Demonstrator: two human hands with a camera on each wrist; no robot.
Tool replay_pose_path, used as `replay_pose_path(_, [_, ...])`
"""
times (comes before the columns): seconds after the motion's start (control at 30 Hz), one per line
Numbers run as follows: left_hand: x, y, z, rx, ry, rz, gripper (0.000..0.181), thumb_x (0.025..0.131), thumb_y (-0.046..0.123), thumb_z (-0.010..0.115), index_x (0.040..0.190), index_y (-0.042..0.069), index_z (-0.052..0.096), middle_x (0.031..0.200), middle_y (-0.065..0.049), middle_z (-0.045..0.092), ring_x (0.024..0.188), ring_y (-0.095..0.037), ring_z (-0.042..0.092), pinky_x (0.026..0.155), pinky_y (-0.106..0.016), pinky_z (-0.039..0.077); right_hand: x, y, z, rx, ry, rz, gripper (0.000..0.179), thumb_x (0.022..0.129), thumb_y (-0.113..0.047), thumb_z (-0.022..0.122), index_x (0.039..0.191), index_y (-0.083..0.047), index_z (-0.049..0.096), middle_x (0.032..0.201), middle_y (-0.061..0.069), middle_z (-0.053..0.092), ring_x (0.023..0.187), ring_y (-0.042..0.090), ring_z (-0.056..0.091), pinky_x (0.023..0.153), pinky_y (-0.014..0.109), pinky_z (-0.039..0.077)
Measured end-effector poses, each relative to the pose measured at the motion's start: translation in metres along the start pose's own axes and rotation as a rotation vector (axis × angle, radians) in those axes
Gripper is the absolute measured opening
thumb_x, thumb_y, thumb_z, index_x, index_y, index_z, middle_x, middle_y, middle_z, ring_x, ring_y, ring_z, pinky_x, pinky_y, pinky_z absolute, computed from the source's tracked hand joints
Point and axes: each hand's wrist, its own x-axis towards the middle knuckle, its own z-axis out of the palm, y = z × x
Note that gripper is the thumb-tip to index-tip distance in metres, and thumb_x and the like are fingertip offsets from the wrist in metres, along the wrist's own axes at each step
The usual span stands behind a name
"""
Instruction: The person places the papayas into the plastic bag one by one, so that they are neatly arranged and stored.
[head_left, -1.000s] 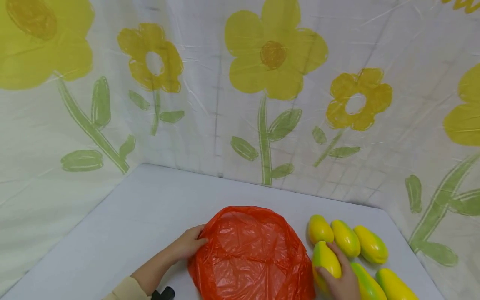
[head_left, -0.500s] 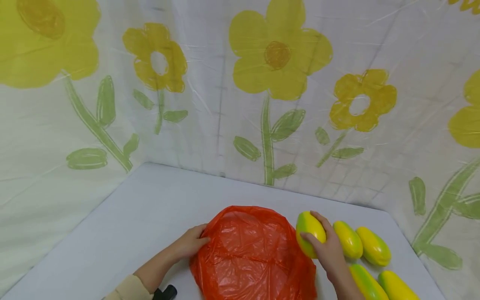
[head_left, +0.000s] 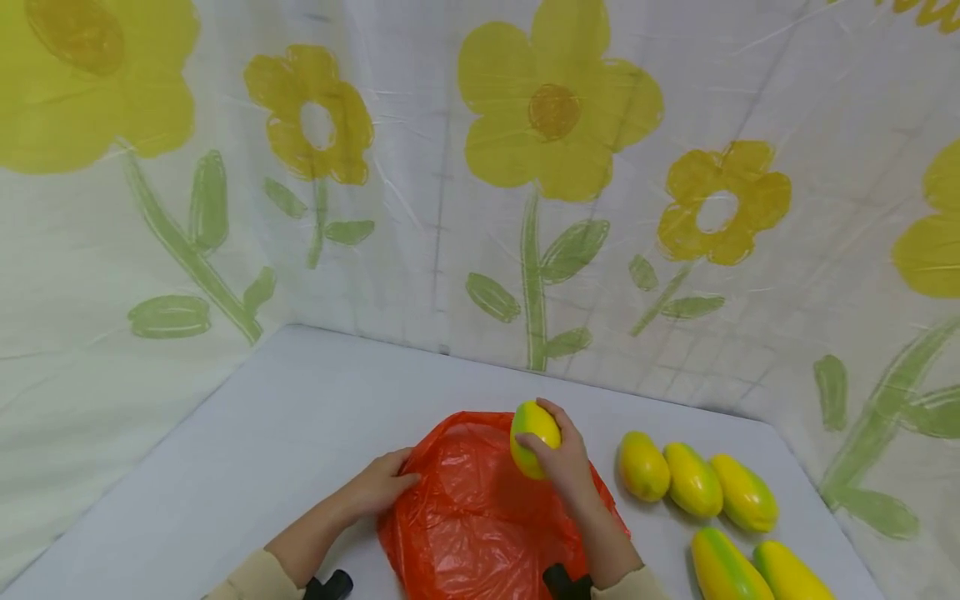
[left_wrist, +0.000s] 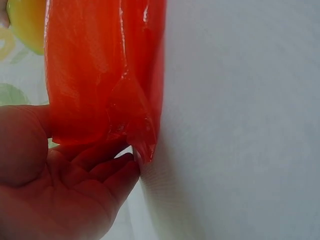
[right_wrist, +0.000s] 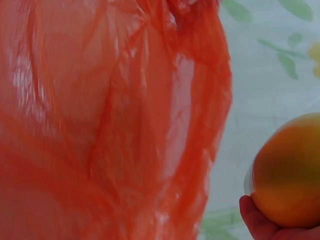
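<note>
A pale sheet (head_left: 408,275) printed with yellow flowers (head_left: 555,111) hangs behind a white table (head_left: 300,425).

The held fruit (head_left: 533,422) has moved over the bag (head_left: 472,525).

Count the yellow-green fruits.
6: one fruit in the right hand, three fruits in a row right of the red bag, two fruits nearer the person. The bag could hide more.

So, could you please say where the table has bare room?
The widest bare patch of table lies between its left edge and the left hand; a strip runs between red bag and flowered backdrop. Right of the bag, five fruits crowd it.
</note>
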Motion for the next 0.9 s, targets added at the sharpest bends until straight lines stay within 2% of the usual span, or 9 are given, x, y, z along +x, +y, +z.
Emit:
replay_pose_path(0.13, [0.001, 0.000, 0.000, -0.010, -0.011, 0.018, 0.043, 0.094, 0.016, 0.052, 0.134, 0.000, 0.044, 0.115, -0.015, 0.059, 0.074, -0.014, 0.061, 0.067, -0.030, 0.058, 0.004, 0.001, 0.018, -0.002, -0.007, -0.015, 0.061, 0.082, -0.020, 0.065, 0.138, -0.019, 0.040, 0.128, 0.012, 0.048, 0.103, 0.027, 0.049, 0.078, 0.036, 0.053])
replay_pose_path(0.4, [-0.001, 0.000, -0.001, -0.003, 0.000, 0.006, 0.043, 0.094, 0.015, 0.051, 0.134, -0.001, 0.044, 0.113, -0.015, 0.060, 0.071, -0.014, 0.061, 0.065, -0.031, 0.058, 0.010, -0.003, 0.046, -0.002, -0.060, -0.022, 0.060, 0.082, -0.023, 0.066, 0.137, -0.021, 0.042, 0.127, 0.011, 0.048, 0.103, 0.026, 0.049, 0.078, 0.036, 0.053])
replay_pose_path(0.7, [-0.001, -0.001, -0.002, 0.000, -0.018, 0.037, 0.041, 0.095, 0.017, 0.051, 0.132, 0.001, 0.045, 0.106, -0.010, 0.062, 0.072, -0.013, 0.062, 0.067, -0.030, 0.058, 0.009, -0.008, 0.067, 0.003, -0.108, -0.032, 0.060, 0.081, -0.025, 0.068, 0.136, -0.022, 0.043, 0.126, 0.010, 0.049, 0.101, 0.026, 0.050, 0.077, 0.036, 0.053])
replay_pose_path(0.9, [-0.002, 0.000, -0.001, 0.006, 0.006, 0.010, 0.040, 0.094, 0.016, 0.051, 0.132, 0.002, 0.046, 0.109, -0.010, 0.062, 0.075, -0.013, 0.062, 0.070, -0.031, 0.058, 0.008, -0.008, 0.078, -0.013, -0.124, -0.042, 0.061, 0.081, -0.026, 0.068, 0.136, -0.020, 0.042, 0.125, 0.009, 0.050, 0.100, 0.025, 0.051, 0.078, 0.038, 0.054])
